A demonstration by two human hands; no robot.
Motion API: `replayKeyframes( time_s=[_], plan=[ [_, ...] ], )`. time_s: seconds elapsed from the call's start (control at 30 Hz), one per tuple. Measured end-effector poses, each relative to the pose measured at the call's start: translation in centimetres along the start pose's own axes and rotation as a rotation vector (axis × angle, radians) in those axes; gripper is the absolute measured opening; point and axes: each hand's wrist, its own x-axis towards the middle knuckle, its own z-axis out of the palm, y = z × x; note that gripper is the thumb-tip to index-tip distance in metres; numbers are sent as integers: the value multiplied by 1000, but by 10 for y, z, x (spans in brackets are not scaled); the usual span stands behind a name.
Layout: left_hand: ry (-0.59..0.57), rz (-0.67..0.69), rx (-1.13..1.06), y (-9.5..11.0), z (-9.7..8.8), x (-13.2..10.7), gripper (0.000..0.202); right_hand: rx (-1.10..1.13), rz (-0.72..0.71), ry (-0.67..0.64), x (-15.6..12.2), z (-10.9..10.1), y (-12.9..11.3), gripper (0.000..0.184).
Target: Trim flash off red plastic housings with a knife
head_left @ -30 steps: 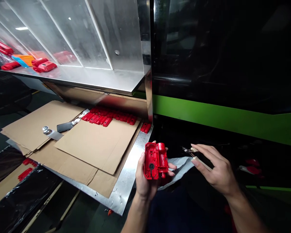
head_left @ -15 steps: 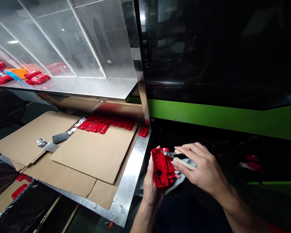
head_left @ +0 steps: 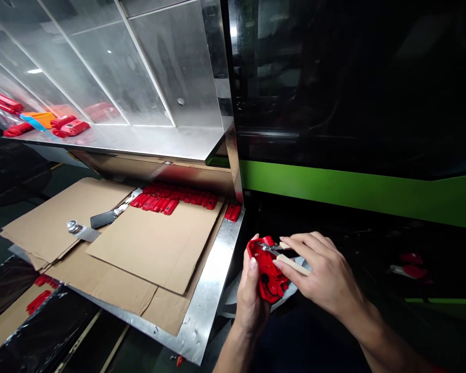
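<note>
Left hand (head_left: pixel 251 299) wrapped round a red plastic housing (head_left: pixel 264 286), thumb along its near edge; housing tilted, hollow side up, held in the air just off the table corner. Right hand (head_left: pixel 326 269) grasping pliers (head_left: pixel 294 264) by the pale handles, metal tips at the housing's upper end; cannot tell whether they bite on plastic.

Risks, as judged: a slip of the tips could scratch or nick the wall; too hard a squeeze could crack a thin rib. Left fingertips lie near the tool, so a skid could pinch them. With no bench under it, a loosened left grip could drop the housing.

Further out: two red parts (head_left: pixel 232 212) on the metal table (head_left: pixel 207 295); rows of red parts (head_left: pixel 155 201) on cardboard (head_left: pixel 151 248); more red pieces (head_left: pixel 72 127) on the steel shelf (head_left: pixel 147 141) above
</note>
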Motion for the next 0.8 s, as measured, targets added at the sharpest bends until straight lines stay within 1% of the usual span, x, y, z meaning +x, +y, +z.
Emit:
replayKeyframes(
  time_s=[0.17,0.4,0.5,0.67,0.8],
  plan=[
    [-26,9,27,1,5,-2,57,-6,6,21,0,-1,0,32],
    [-40,-13,60,0,5,-4,56,-3,-2,29,-3,-2,-1,32],
    [-52,8,86,-1,3,-4,56,3,-1,27,-4,-2,-3,32],
    [-41,53,150,-3,-1,-1,67,15,6,37,-5,-1,-4,32],
    [-86,70,180,-4,-4,-1,71,16,17,39,-5,0,-6,32]
  ],
)
